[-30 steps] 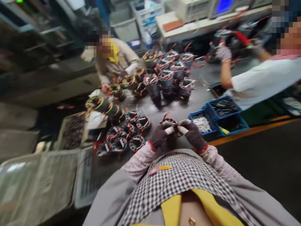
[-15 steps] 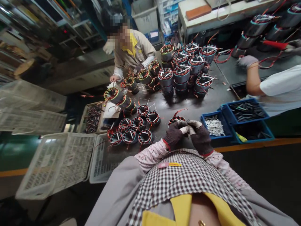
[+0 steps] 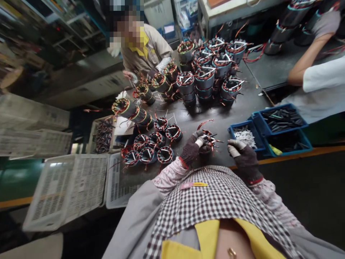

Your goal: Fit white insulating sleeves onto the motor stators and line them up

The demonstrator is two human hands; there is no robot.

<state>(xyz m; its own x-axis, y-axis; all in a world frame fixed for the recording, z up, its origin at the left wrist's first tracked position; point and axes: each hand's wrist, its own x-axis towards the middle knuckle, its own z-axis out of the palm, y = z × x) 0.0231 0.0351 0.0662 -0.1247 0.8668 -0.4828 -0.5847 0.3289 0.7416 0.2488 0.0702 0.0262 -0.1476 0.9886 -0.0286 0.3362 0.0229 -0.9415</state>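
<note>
My left hand [image 3: 192, 149], in a dark glove with pale fingertips, grips the near-left rim of a motor stator [image 3: 209, 145] that stands at the table edge before me. Red and dark wires with sleeved ends stick out of the stator's top. My right hand [image 3: 244, 158], gloved alike, is off the stator to the right, its thumb and fingers pressed together; whatever they hold is too small to make out. Just beyond it lies a blue bin [image 3: 248, 135] of short white sleeves.
Several small stators [image 3: 165, 154] stand to the left; taller stacked ones [image 3: 205, 86] fill the table's middle. Blue bins [image 3: 283, 120] with black sleeves sit at right. White crates [image 3: 81, 187] are at lower left. One co-worker [image 3: 151, 43] works opposite, another's arm [image 3: 302, 68] reaches in from the right.
My right hand has left the stator and moved right, towards the bin of white sleeves. My left hand has shifted slightly and remains on the stator. The right-hand co-worker's arm has moved away.
</note>
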